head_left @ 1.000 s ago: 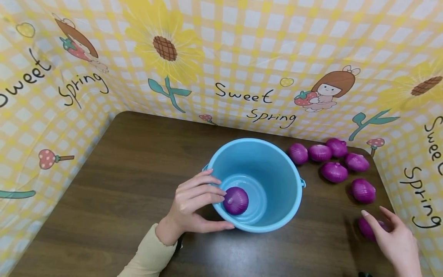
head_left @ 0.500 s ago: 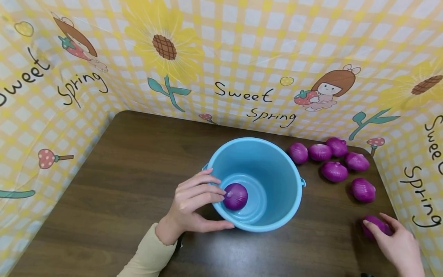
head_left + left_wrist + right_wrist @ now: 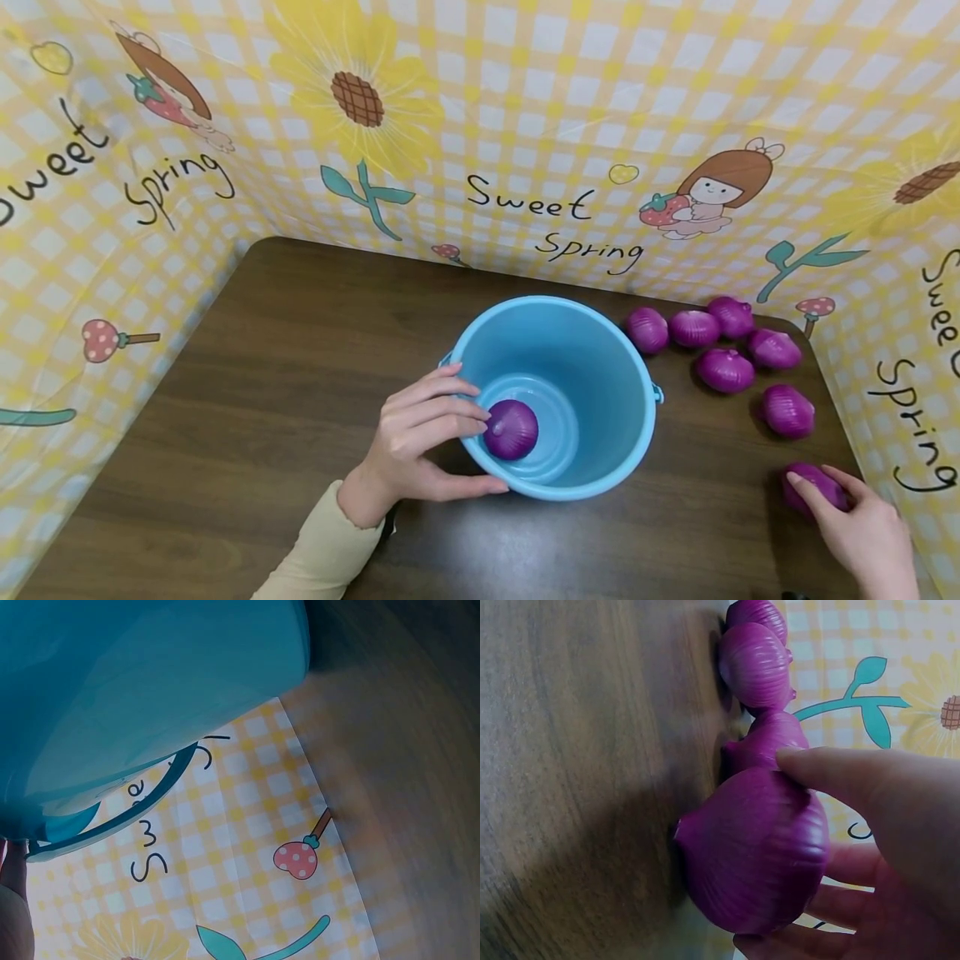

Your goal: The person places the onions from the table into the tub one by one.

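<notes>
A light-blue bucket (image 3: 609, 482) stands on the table, with one red onion (image 3: 513, 432) on its floor at the left. My left hand (image 3: 420, 446) holds the bucket's left rim, fingertips over the edge beside that onion and thumb along the near rim. In the left wrist view the outer wall of the bucket (image 3: 172, 675) and its handle (image 3: 142, 814) show, with little of the hand. At the table's right side my right hand (image 3: 862, 521) grips another red onion (image 3: 754, 851) between thumb and fingers, close over the wood.
Several more red onions (image 3: 724, 371) lie at the back right corner, one (image 3: 787, 412) just beyond my right hand. A yellow checked cloth (image 3: 555, 100) walls the dark wooden table (image 3: 285, 375) at the back and both sides.
My right hand has closed its thumb and fingers around the nearest onion, which shifted slightly to the right. My left hand and the bucket have stayed in place.
</notes>
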Tool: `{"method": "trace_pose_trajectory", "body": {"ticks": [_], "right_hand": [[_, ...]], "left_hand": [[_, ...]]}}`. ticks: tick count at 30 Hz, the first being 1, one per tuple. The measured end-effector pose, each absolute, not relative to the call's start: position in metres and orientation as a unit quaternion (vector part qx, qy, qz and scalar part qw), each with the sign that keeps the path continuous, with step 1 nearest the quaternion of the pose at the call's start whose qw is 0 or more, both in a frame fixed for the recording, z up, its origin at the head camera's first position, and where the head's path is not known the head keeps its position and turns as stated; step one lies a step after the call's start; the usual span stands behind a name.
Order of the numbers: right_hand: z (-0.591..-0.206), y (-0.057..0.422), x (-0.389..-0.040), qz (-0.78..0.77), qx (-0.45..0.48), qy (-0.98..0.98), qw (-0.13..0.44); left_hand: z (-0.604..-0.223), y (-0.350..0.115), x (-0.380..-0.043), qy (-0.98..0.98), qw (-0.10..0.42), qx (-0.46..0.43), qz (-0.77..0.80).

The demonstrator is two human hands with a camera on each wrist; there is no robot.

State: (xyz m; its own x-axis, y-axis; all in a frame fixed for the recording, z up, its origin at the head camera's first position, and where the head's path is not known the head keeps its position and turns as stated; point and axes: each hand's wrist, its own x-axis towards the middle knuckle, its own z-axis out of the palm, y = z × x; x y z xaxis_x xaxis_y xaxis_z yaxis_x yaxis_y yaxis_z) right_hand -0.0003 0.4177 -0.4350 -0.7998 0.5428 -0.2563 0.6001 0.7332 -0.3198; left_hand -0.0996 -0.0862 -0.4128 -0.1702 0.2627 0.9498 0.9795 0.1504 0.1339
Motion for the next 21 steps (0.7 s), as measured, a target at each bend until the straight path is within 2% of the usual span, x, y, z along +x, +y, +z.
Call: {"method": "trace_pose_trajectory", "body": {"ticks": [21], "right_hand": [[-0.4429,0.4146,-0.0001,-0.219,0.35,0.909,0.05]], "left_hand": [[-0.413,-0.0856,-0.1,-0.63,0.42,-0.49,-0.433]]}}
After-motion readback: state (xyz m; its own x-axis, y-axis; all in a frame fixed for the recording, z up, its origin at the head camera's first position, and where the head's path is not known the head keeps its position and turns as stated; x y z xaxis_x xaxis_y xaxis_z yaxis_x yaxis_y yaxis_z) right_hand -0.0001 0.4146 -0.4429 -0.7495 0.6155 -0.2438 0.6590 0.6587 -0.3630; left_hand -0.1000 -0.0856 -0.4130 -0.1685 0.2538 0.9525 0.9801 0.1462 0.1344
